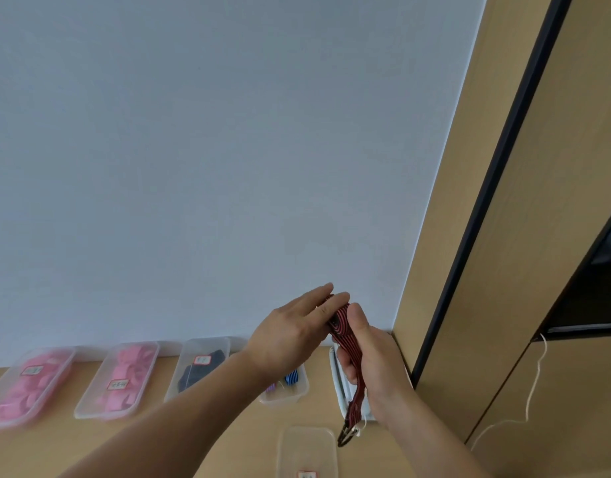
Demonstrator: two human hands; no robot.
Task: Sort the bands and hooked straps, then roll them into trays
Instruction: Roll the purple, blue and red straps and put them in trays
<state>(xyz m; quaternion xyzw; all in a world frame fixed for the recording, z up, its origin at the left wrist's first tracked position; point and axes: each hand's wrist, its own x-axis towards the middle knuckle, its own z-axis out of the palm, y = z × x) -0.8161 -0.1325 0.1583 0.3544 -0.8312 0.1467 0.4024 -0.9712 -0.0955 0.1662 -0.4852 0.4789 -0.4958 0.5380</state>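
A red and black striped hooked strap is held up above the table, partly rolled at its top. My right hand grips it from the right, and its loose tail hangs down to a metal hook. My left hand lies against the roll's left side with fingers straight. Along the wall stand two clear trays of pink bands, a tray with a dark strap, and a tray with blue and purple striped rolls.
A clear labelled tray sits near the front of the wooden table. A white tray lies behind my right hand. A wooden cabinet with a black edge rises at the right, with a white cord hanging there.
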